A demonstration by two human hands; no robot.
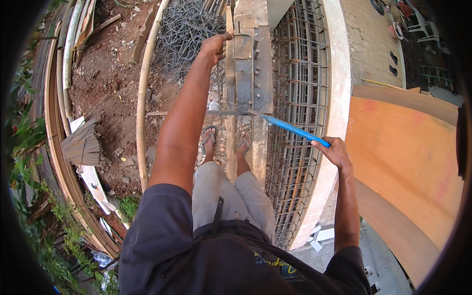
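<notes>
My left hand [214,48] is reached far out, its fingers closed round a bent steel rod [253,73] at the far end of a bending board [265,73] with several upright pegs. One long side of the rod lies along the board. My right hand [336,151] grips the end of a blue-handled rebar bending bar [295,130]. The bar slants up to the left, and its metal head meets the rod at the near end of the metal-faced board. How the head sits on the rod is too small to tell.
Long rebar cages [300,73] lie right of the board, beside a pale low wall [339,78]. Many bent steel pieces [184,34] are heaped at the far left. A stick bundle [83,143], bamboo poles [143,98] and rubble lie left; an orange panel [403,162] lies right.
</notes>
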